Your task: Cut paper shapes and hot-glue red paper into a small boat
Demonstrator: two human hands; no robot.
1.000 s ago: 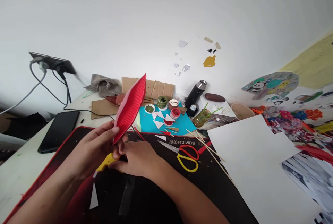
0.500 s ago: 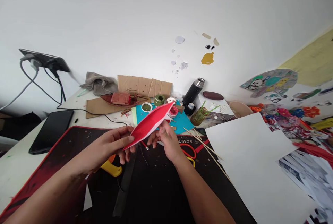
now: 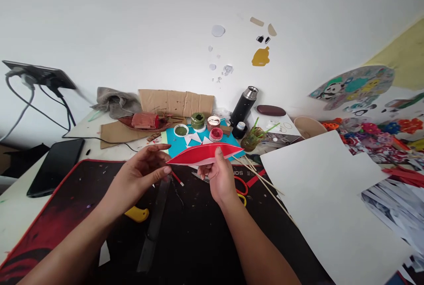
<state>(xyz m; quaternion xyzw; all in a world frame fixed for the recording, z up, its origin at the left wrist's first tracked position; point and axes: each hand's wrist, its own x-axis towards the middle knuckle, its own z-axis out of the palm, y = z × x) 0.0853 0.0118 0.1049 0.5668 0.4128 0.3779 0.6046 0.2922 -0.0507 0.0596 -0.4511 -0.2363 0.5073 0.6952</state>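
Swung nearly level since the earlier frame, the red folded piece is now pinched at centre frame by the right hand's thumb and fingers, the left hand, half open beside its left tip, being seemingly freed, though contact cannot be told.

Black phone at left; grey cloth near white wall; maroon case beside 1 black flask.

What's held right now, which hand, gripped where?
The red piece, in the right hand, by its near edge, right of its middle. Left hand: open beside the left tip; can't tell if touching.
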